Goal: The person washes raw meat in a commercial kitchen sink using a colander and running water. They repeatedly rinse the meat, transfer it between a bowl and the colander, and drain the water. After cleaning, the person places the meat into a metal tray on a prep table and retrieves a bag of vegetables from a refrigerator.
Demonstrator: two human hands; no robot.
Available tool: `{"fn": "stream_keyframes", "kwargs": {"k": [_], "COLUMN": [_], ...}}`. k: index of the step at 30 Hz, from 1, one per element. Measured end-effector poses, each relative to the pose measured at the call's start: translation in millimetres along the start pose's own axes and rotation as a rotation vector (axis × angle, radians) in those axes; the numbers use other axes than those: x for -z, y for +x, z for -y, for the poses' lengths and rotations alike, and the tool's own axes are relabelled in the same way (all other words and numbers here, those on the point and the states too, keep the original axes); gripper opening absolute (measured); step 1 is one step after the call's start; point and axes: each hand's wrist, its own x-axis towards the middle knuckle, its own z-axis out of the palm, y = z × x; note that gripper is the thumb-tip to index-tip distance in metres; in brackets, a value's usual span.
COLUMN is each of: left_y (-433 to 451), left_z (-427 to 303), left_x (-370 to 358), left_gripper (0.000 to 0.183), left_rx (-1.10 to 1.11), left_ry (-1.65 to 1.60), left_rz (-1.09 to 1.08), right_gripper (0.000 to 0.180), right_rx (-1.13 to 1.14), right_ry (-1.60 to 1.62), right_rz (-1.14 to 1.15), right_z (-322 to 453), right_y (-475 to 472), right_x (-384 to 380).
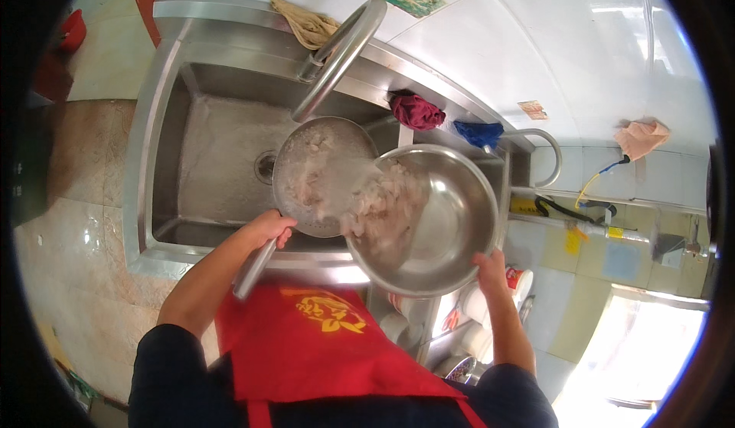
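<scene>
My left hand [270, 230] grips the handle of a round metal strainer ladle [298, 141] with small holes, which is over the sink basin [221, 152]. My right hand [491, 267] clasps the rim of a large stainless steel bowl [453, 221], tilted toward the strainer. Pale pinkish pieces, seemingly sliced raw meat [385, 204], slide over the bowl's left rim with cloudy liquid. Some of these pieces lie in the strainer, blurred by motion. The bowl's rim overlaps the strainer's right edge in view; whether they touch I cannot tell. The sink drain [265, 167] shows left of the strainer.
A curved metal faucet [344, 55] arches over the basin from the back ledge. Tan [307, 23], dark red [417, 111] and blue [478, 133] cloths lie along that ledge. A second faucet [548, 141] stands farther right. White buckets [475, 304] sit low at the right.
</scene>
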Motion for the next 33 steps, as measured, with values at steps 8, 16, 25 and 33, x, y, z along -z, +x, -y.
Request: {"fn": "stream_keyframes", "kwargs": {"k": [8, 16, 25, 33], "left_y": [-6, 3, -9, -35], "left_z": [-5, 6, 6, 4], "left_x": [-18, -22, -25, -21], "left_gripper": [0.024, 0.022, 0.022, 0.024], "left_rx": [-0.057, -0.029, -0.064, -0.065], "left_ry": [0.015, 0.017, 0.051, -0.038], "left_rz": [0.086, 0.090, 0.107, 0.166], "right_gripper": [0.035, 0.047, 0.062, 0.067], "right_rx": [0.221, 0.621, 0.750, 0.630], "right_ry": [-0.218, -0.429, -0.614, -0.604], "right_rz": [-0.048, -0.192, -0.487, -0.606], "right_z": [62, 125, 152, 127], "right_y": [-2, -31, -87, -123], "right_x": [18, 15, -11, -42]}}
